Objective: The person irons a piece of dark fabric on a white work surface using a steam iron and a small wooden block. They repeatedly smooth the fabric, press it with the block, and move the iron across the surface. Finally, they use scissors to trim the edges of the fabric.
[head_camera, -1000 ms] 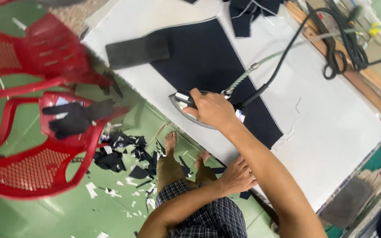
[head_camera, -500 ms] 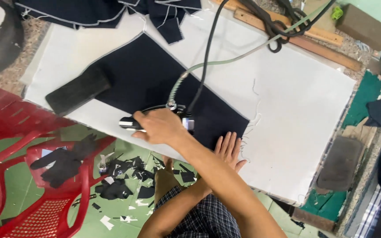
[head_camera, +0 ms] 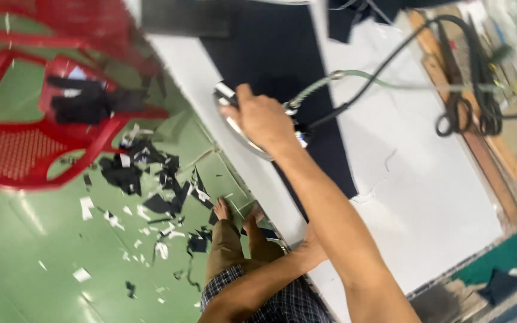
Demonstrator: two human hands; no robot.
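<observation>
Head view: the right hand [head_camera: 264, 119] has its fingers clenched around the handle of a silver steam iron [head_camera: 240, 128], which rests on dark navy fabric [head_camera: 282, 66] spread beneath and beyond the fingers. The left hand [head_camera: 312, 245] rests at the white table [head_camera: 426, 197] edge; its fingers are hidden.

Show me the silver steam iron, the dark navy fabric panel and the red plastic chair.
Silver steam iron [head_camera: 242, 133], head view, on its metal sole edge below the right hand.
Dark navy fabric panel [head_camera: 270, 60], head view, on its flat middle above the iron.
Red plastic chair [head_camera: 13, 149], head view, on its perforated seat.
</observation>
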